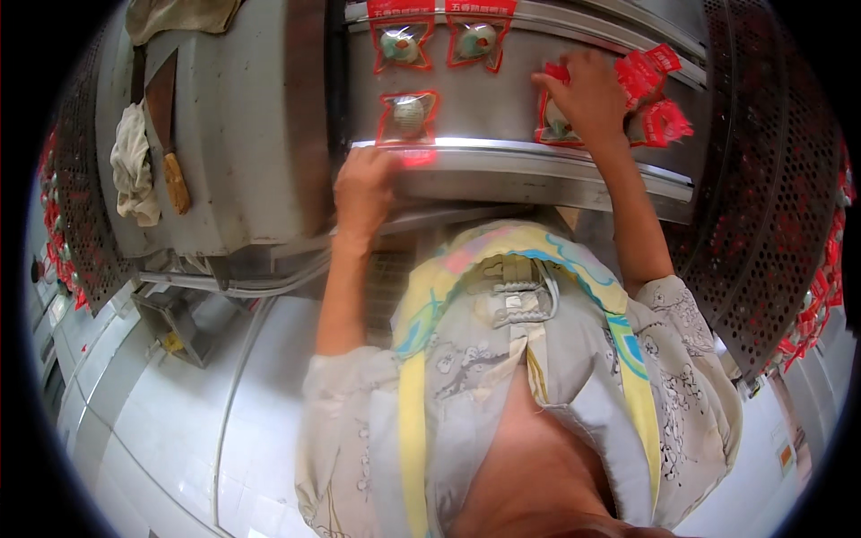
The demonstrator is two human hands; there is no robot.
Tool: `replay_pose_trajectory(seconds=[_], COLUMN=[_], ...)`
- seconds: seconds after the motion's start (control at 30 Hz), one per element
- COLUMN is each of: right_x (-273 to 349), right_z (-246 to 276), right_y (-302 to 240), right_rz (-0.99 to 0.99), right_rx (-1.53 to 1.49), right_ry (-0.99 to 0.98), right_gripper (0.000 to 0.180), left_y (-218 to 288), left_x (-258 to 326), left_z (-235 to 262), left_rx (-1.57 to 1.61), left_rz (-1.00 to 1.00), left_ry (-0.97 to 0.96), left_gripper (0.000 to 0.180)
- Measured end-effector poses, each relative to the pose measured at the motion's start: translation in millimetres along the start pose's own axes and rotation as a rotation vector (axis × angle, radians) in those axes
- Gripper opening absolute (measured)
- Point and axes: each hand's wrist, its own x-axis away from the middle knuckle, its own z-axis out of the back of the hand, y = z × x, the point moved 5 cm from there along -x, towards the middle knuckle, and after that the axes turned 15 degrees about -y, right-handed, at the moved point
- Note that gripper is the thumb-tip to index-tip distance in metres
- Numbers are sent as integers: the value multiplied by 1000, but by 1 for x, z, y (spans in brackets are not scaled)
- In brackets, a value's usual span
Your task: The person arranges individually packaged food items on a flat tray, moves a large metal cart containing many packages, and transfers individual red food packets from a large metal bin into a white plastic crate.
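My left hand [366, 190] is at the metal front edge of the work surface, fingers curled at the red lower end of a clear pouch [409, 117] with a pale egg-like item inside. That pouch lies flat, and the fingertips are partly blurred. Over on the right, my right hand [592, 97] rests on top of another red-edged pouch [558, 125], thumb stretched away from the fingers. Beside it, more red pouches [659, 121] lie bunched and overlapping, partly hidden by the hand. Two similar pouches, one left [400, 45] and one right [477, 41], lie in a row farther back.
A cleaver-like knife [163, 108] with a wooden handle lies on the metal surface at left, next to a crumpled white cloth [134, 166]. Another cloth [179, 16] is behind. Perforated dark panels stand at the right [762, 179] and far left [81, 188].
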Motion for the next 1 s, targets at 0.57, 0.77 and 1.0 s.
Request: replay_pose_trajectory(seconds=[0.57, 0.77, 1.0], right_x=[109, 133, 117], right_z=[-7, -48, -63], right_y=[-30, 5, 5], right_rz=[132, -702, -658], right_rx=[-990, -1663, -1635], right_ry=[-450, -913, -1126], right_gripper=[16, 28, 29], left_y=[68, 68, 64], left_x=[-58, -69, -66], left_z=[-89, -84, -90], left_rx=[1558, 1420, 1474], left_rz=[575, 488, 579], left_ry=[-744, -730, -849], left_gripper=[33, 22, 14])
